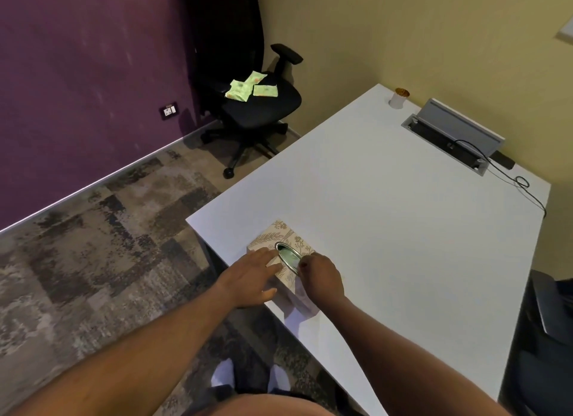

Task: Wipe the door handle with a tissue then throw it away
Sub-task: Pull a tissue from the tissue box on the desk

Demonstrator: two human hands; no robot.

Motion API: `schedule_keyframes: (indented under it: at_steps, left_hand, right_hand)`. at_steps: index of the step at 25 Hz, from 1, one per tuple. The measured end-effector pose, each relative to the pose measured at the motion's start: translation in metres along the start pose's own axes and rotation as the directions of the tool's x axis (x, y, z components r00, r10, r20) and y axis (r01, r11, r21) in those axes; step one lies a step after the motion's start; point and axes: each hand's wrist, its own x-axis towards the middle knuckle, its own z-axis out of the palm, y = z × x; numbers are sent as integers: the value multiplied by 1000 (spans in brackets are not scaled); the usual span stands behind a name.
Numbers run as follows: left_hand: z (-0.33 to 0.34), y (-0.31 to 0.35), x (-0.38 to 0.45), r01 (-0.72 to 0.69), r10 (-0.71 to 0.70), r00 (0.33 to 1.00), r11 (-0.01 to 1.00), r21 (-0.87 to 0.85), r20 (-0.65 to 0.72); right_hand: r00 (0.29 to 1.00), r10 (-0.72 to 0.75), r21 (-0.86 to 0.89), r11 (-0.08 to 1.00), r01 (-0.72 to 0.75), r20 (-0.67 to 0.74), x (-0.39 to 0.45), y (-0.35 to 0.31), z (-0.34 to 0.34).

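We stand at the near left corner of a white worktop (387, 217), just below the centre of the frame, where a patterned tissue box (280, 240) sits with its oval slot running from upper left to lower right. Our left hand (254, 276) lies open and flat on the box's left side, steadying it. Our right hand (324, 277) is curled at the slot's lower right end, fingertips pinched at the tissue (290, 257) inside; whether it has a grip, we cannot tell. The right hand is nearer the tissue. No door handle is in view.
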Motion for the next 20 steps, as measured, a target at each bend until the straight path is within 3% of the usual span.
schedule_keyframes:
  at_steps: [4, 8, 10, 11, 12, 14, 16, 18, 20]
  left_hand:
    - [-1, 1, -1, 0, 0, 1000, 1000, 5, 16]
    - [-6, 6, -3, 32, -31, 999, 999, -22, 39]
    - [-11, 13, -1, 98, -99, 995, 979, -179, 1]
    - [-16, 20, 2, 155, -178, 983, 923, -353, -33]
    - [-21, 26, 4, 211, -284, 958, 790, -576, -39]
    - [-34, 41, 10, 214, -427, 902, 323, -922, 60]
    - [-45, 53, 10, 144, -414, 894, -102, -984, 174]
    - [-53, 60, 6, 95, -419, 883, -284, -954, 213]
    - [-58, 62, 2, 49, -473, 851, -361, -931, 229]
  right_hand:
    - [995, -68, 73, 995, 73, -68, 0, 3, -3]
    - [984, -31, 313, 946, 86, -178, -4, 5, -13]
    - [980, 13, 452, 888, 80, -199, -9, 5, -22]
    - [982, 51, 534, 844, 55, -182, -12, 5, -27]
    - [985, 90, 618, 786, 22, -150, -14, 4, -32]
    - [988, 142, 776, 629, -44, -59, -18, -1, -43]
    - [986, 152, 889, 441, -127, 65, -24, -7, -53]
    - [981, 130, 931, 318, -178, 143, -30, -12, -63]
    - [981, 97, 949, 252, -188, 168, -35, -16, -70]
